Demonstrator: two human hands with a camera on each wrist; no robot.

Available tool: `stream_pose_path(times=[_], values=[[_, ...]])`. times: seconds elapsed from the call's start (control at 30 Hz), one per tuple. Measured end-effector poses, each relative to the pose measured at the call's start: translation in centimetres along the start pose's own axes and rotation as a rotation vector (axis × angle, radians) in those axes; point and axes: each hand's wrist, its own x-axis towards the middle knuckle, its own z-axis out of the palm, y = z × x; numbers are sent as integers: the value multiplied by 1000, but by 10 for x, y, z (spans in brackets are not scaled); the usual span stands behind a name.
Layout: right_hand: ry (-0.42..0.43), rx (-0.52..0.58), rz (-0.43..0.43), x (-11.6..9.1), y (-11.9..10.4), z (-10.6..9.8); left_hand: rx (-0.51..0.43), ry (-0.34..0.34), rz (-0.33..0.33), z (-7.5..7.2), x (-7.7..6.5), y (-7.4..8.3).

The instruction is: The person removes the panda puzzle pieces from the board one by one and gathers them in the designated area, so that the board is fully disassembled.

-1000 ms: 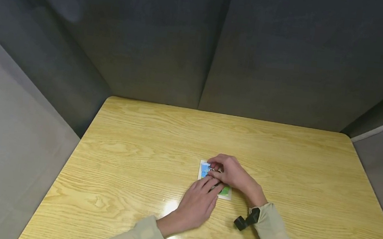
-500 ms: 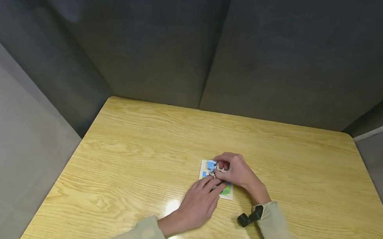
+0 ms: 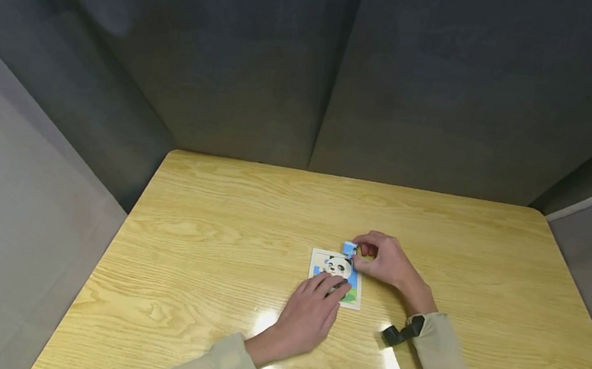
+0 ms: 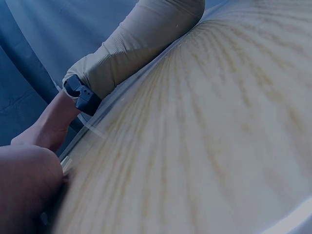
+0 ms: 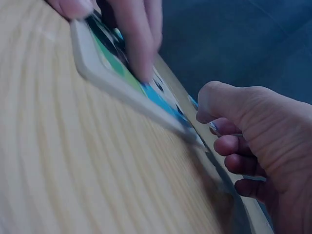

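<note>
A small jigsaw puzzle of a panda (image 3: 338, 266) sits in a white frame (image 3: 312, 263) on the table. My left hand (image 3: 308, 314) rests on its lower part, the extended fingers covering the panda's body. Between thumb and fingers, my right hand (image 3: 387, 260) pinches a blue puzzle piece (image 3: 349, 248) at the frame's far right corner, overlapping it in the head view. The right wrist view shows left-hand fingers (image 5: 139, 48) pressing on the picture and my right thumb (image 5: 214, 100) beyond the frame's corner. In the left wrist view the puzzle is mostly hidden behind my left hand (image 4: 27, 180).
The wood-grain table (image 3: 227, 213) extends around the puzzle on all sides. Dark curtains (image 3: 249, 69) hang behind its far edge, and grey panels (image 3: 8, 206) stand at the sides. Black cameras (image 3: 402, 332) are strapped to both wrists.
My right hand has moved right and toward the far edge with the blue puzzle piece, off the puzzle's middle, uncovering the panda's face. My left hand has stayed in place.
</note>
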Motion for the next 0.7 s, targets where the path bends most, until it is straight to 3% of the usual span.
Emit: stream_pose_path(times=[0.33,0.7], values=[[73,-97,36,-6,31,-19,-30,3,-5,-2,1,0],[86,-155,101,-13,55,-33,-3,26,11,3,0,-1]])
